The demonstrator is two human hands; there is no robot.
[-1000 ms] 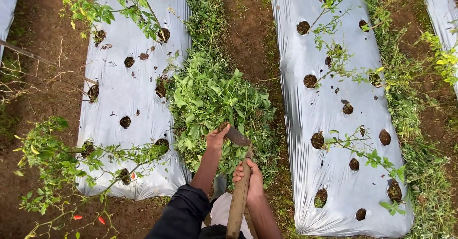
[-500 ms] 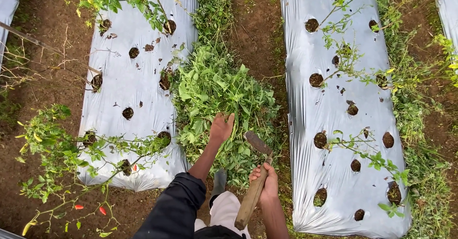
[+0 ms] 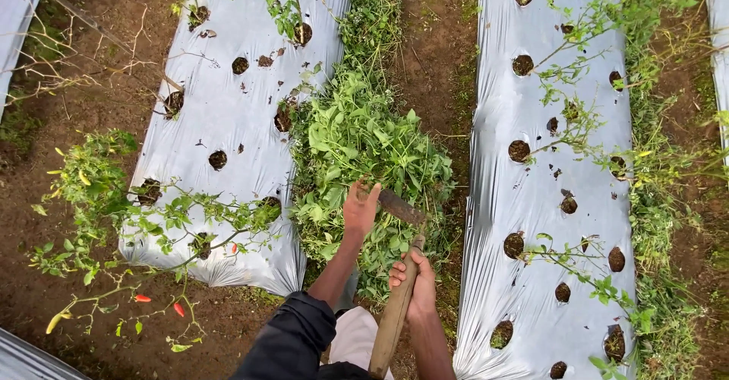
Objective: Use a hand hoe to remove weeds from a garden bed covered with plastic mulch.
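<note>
Weeding the furrow between two plastic-covered beds – one hand in the greens, one on the hoe.

From the left: a chilli plant (image 3: 114,220) with red and yellow pods leans over the silver mulch sheet (image 3: 228,114) and its planting holes. The left hand (image 3: 360,209) reaches forward, arm nearly straight in a dark sleeve, fingers closed into the pile of weeds (image 3: 364,152) filling the furrow. Just beside it the hoe (image 3: 401,274) stands slanted, its dark blade touching the greens; the right hand (image 3: 414,285) wraps the wooden handle, fingers curled tight, forearm low and close to the body. Done well, I judge, the bunch is gripped low near the roots and held taut while the blade cuts clear of the knuckles – and clear of the second mulch sheet (image 3: 547,198) on the right.
</note>
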